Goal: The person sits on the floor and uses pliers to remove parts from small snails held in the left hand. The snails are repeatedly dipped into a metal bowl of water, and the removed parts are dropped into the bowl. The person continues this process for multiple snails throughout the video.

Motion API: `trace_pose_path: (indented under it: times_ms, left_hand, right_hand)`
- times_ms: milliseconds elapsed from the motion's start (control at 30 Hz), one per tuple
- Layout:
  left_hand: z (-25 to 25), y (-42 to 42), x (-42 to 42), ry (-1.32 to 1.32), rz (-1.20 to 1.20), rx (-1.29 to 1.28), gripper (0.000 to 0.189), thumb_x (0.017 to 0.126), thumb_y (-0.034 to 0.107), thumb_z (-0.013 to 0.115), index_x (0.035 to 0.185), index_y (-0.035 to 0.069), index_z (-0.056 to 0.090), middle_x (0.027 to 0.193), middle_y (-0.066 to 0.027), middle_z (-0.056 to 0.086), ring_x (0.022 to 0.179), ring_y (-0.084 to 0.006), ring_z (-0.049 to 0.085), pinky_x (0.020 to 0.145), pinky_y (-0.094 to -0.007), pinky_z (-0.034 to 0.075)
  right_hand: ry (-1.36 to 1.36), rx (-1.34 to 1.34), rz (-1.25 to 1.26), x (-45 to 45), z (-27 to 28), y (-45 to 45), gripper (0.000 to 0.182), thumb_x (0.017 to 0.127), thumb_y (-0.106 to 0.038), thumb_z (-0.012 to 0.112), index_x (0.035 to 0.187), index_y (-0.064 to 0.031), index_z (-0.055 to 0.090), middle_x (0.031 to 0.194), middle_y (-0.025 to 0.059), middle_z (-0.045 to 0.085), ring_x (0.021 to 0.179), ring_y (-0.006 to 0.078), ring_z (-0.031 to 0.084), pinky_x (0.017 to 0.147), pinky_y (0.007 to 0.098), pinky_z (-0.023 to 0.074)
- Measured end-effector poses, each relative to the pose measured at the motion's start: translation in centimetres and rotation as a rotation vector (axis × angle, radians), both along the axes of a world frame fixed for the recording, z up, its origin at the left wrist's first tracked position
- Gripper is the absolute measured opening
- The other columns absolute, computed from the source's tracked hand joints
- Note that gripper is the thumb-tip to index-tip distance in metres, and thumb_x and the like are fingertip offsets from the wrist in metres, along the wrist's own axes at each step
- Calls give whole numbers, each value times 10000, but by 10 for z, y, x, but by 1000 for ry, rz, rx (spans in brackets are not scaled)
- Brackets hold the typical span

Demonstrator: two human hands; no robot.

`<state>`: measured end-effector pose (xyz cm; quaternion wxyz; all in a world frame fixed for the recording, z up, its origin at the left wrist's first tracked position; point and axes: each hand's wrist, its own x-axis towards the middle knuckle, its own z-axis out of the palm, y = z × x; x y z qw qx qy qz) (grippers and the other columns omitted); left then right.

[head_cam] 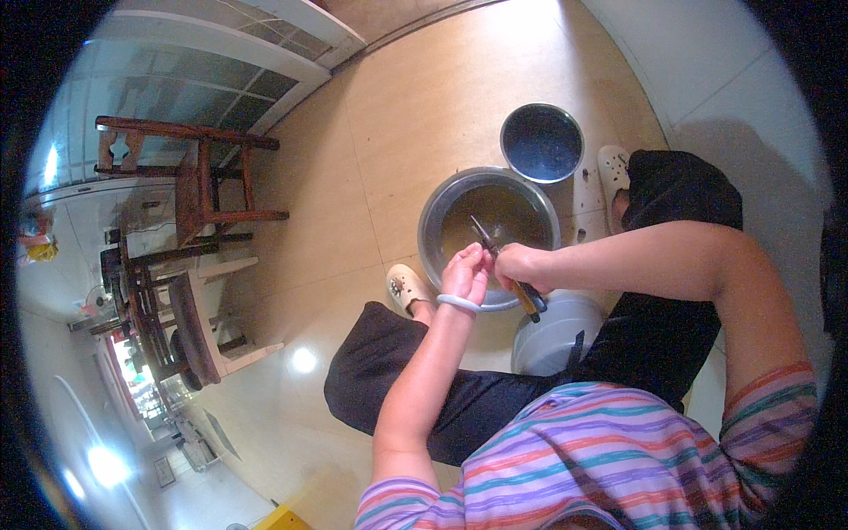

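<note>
My right hand [525, 266] is closed round a pair of pliers [530, 301] with yellow and black handles, above a metal basin [434, 192] of murky water. The pliers' handles point down towards me. Beside it, my left hand [469, 268], with a pale bangle on its wrist, pinches a small dark thing [490, 244] at the fingertips; what it is cannot be told. A pointed metal tip sticks out past the fingers over the water. A smaller metal pot [542, 142] with dark contents stands at the basin's far right side.
A translucent plastic tub [556, 338] is between my legs, near the basin. Small dark bits [581, 234] lie on the tiled floor at right. My feet in pale clogs [405, 288] flank the basin. Wooden chairs [192, 192] stand at left, and a wall [722, 73] rises at right.
</note>
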<state>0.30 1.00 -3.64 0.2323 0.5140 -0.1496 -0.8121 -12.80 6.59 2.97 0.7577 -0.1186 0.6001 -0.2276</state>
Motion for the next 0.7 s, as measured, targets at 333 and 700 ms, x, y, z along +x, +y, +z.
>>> trace_pose_path:
  times_ms: [333,700]
  left_hand:
    - [-23,9,-3,3,18,42,87,758,-19,515,838,0,487,784,-88,514,684,-178,510,632,-272,474]
    - [-3,-44,-128,74,-129,-142,384,777,83,538,1128,48,385,948,-98,486,773,-169,499,586,-257,468]
  right_hand:
    - [-35,101,-208,4,-3,9,111,597,-33,441,494,-6,469,506,127,409,436,222,408,370,349,297]
    - [-42,229,-166,-4,-43,26,79,626,-31,441,553,-10,463,524,100,411,450,205,389,408,354,316]
